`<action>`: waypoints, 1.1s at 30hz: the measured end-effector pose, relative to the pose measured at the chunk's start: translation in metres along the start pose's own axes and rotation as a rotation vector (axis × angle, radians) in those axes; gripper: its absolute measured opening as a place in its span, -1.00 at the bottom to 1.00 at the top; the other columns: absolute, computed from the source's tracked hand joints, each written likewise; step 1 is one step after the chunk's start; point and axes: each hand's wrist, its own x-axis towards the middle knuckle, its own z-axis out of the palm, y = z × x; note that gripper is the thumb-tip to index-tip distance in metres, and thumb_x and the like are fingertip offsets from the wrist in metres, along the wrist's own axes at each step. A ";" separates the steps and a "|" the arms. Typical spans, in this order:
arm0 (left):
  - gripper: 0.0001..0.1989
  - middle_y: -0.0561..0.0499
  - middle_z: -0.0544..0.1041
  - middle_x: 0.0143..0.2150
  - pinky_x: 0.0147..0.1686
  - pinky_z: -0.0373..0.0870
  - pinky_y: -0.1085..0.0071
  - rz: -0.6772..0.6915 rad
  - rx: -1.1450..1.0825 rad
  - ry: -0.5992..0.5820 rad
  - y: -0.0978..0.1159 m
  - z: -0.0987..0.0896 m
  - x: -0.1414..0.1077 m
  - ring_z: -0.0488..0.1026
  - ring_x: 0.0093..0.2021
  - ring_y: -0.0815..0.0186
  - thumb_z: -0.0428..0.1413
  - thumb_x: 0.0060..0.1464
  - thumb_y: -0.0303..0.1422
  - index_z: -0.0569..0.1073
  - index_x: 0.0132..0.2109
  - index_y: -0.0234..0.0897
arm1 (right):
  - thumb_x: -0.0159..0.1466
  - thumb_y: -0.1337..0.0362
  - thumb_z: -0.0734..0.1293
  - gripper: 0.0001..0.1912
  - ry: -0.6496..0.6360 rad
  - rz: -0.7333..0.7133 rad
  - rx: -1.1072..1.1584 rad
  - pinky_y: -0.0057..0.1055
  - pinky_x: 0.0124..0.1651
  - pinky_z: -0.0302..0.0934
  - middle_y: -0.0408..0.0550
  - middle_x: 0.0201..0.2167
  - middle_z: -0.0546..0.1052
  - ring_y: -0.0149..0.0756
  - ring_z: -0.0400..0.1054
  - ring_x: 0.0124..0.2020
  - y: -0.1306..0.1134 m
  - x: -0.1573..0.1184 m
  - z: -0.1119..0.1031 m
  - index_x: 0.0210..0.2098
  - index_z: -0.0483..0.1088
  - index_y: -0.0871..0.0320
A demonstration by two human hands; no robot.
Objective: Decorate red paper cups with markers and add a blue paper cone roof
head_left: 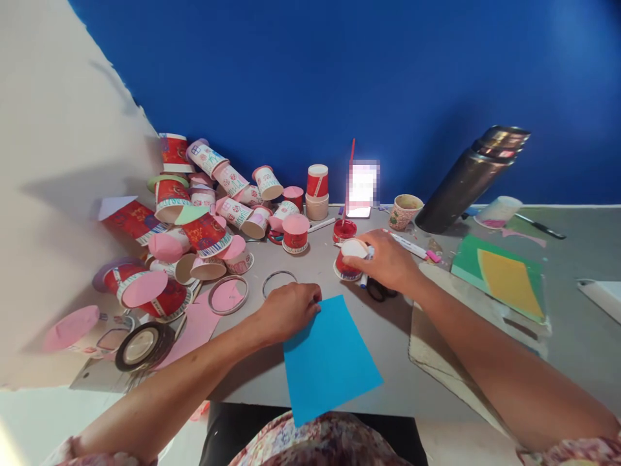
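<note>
My left hand (294,309) is closed at the upper left corner of a bright blue sheet of paper (332,362). The sheet reaches over the table's front edge towards my lap. With its fingers at the side of a small upside-down red paper cup (347,270), my right hand (388,262) is closed on the cup; part of it is covered by the fingers. A marker with a blue tip (363,281) shows just below that hand, and black-handled scissors (381,290) lie under it. Behind the cup stands a little red paint pot (345,230) with a brush in it.
Decorated paper cups (208,232) pile up on the left, near tape rolls (145,346) and pink paper (198,327). A dark flask (466,181) and a used cup (405,211) stand at the back right. Green card (468,259) lies on a board (436,336). A lit phone (359,212) leans centrally.
</note>
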 end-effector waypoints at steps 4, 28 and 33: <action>-0.79 -0.05 0.68 -0.16 -0.24 0.34 0.35 0.016 -0.047 0.046 0.003 0.008 0.016 0.59 -0.16 0.16 0.10 0.33 -0.30 0.57 0.02 -0.18 | 0.22 -0.05 0.46 -0.62 0.041 0.114 -0.137 -0.20 -0.18 0.24 0.11 -0.14 0.61 0.06 0.46 -0.08 0.016 0.006 -0.009 -0.17 0.59 0.11; -0.84 -0.06 0.50 -0.16 -0.29 0.33 0.33 0.093 0.207 0.328 -0.018 -0.002 -0.019 0.46 -0.22 0.24 0.02 0.37 -0.48 0.48 -0.18 -0.29 | 0.40 0.28 0.42 -0.78 -0.260 -0.838 0.001 -0.05 0.12 0.36 0.22 0.13 0.61 0.01 0.44 0.16 -0.022 -0.095 0.048 -0.03 0.57 0.26; -0.85 -0.07 0.52 -0.18 -0.32 0.32 0.29 0.366 0.298 0.281 -0.004 0.021 -0.006 0.42 -0.23 0.19 0.09 0.19 -0.61 0.47 -0.20 -0.29 | 0.45 0.38 0.31 -0.84 -0.149 -0.884 0.056 -0.23 -0.04 0.34 0.07 -0.21 0.66 -0.20 0.47 -0.12 -0.015 -0.098 0.047 -0.17 0.57 0.18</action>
